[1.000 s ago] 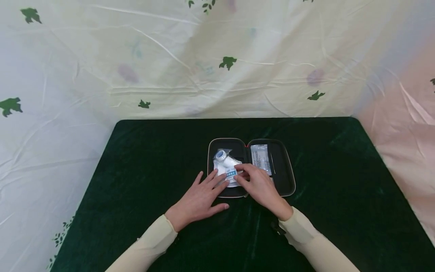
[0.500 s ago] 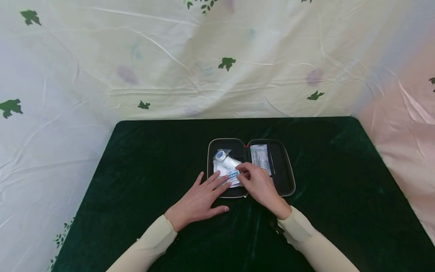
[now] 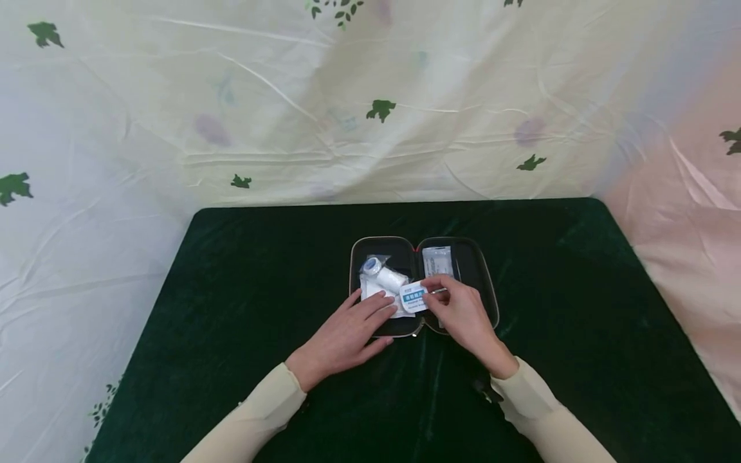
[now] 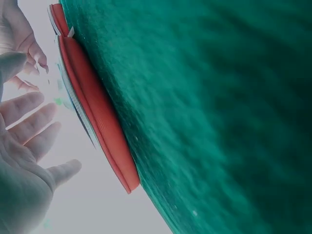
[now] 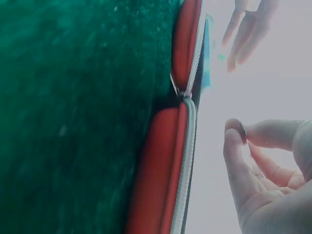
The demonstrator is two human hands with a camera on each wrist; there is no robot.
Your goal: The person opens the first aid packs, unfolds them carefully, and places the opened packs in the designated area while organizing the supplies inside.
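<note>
- Head view: wrinkled pale backdrop with green bird prints. Dark green cloth covers the bench.
- Zip case lies unfolded on the bench, two dark-lined halves side by side.
- Left half: white flat packets; a wrapped white roll with a blue core lies across their upper part.
- Right half: silvery packet by the hinge side, partly hidden by the right hand.
- Right hand pinches a small white packet with a blue label by its right edge, thumb against fingers. Packet sits over the hinge side of the left half, overlapping the white packets.
- Left hand: fingers straight and spread, tips over the white packets. Can't tell how firmly they touch.
- Cream sleeves on both arms.
- Left wrist view: red outer shell of the case on the green cloth. Left fingers extended and apart; right hand at upper left, washed out.
- Right wrist view: red shell, pale zip along the rims. Right thumb and finger meet on a thin dark edge. Left fingers extended at upper right. Glare hides the contents.
</note>
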